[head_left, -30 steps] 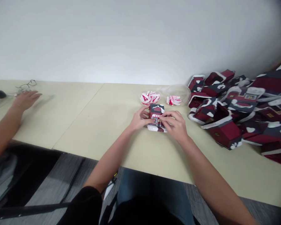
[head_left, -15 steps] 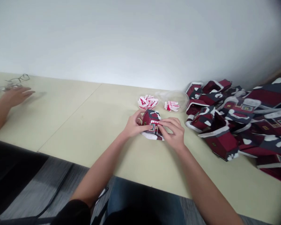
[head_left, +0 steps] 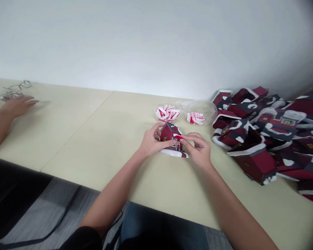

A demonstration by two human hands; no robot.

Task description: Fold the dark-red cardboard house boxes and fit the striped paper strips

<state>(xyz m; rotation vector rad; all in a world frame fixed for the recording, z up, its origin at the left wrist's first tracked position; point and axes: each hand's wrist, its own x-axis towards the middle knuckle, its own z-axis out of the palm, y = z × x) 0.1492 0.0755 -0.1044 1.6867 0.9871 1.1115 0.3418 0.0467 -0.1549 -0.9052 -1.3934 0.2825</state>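
Note:
A small dark-red model house (head_left: 167,133) with a grey roof and white snow-like edging stands on the pale table. My left hand (head_left: 151,140) grips its left side, the thumb across the front. At the front above the window, my right hand (head_left: 199,147) pinches a small red and white piece (head_left: 177,136) against the house. Just behind are two clear round containers: the left one holds red and white striped pieces (head_left: 168,113), the right one (head_left: 210,111) holds fewer striped pieces (head_left: 195,118).
Many similar red houses (head_left: 255,159) are heaped on the table's right side. At the far left, another person's hand (head_left: 18,106) rests near eyeglasses (head_left: 24,84). A pale wall (head_left: 146,45) stands behind the table (head_left: 94,139).
The house is turned slightly, showing more of its left side wall, with both hands still on it. The view has shifted a little, so the heap appears further right.

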